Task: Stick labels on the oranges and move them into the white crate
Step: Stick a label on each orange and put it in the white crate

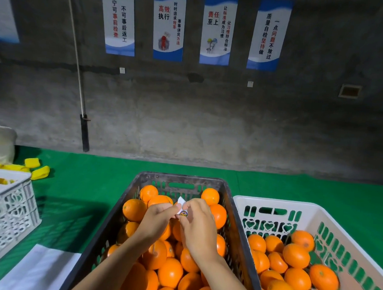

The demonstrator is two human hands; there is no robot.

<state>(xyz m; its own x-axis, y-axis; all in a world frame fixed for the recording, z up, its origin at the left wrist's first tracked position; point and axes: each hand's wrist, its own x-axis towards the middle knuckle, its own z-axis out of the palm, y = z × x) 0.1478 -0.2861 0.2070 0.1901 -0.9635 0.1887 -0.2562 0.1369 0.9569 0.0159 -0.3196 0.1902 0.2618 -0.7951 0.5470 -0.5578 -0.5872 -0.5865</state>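
Hands meet over the far half of the dark crate (119, 212), a slotted bin of scuffed black plastic with a handle cut-out in its far wall. The left hand (157, 219) and the right hand (198, 226) both have their fingers curled in, and their tips pinch one label strip (181, 206) between them. The strip is small, white and papery and carries one round printed sticker that faces the camera. Its long axis stands roughly on end, with a pointed white corner sticking up and away from the person.

Loose oranges (170, 272), round with dimpled glossy peel, are heaped under the hands in the dark crate. There are well over a dozen, too overlapped to count exactly.

The white crate (272, 202), smooth plastic pierced with slots and heart shapes, touches the dark crate's right side. About thirteen oranges (296, 255) show in it.

Well to the dark crate's left sits a second white lattice crate (7, 212). A flat white sheet (39, 267) lies at the dark crate's near left.

All of these rest on green matting (94, 183). Beyond the dark crate, four whole posters (168, 24) hang in a row on rough grey concrete.
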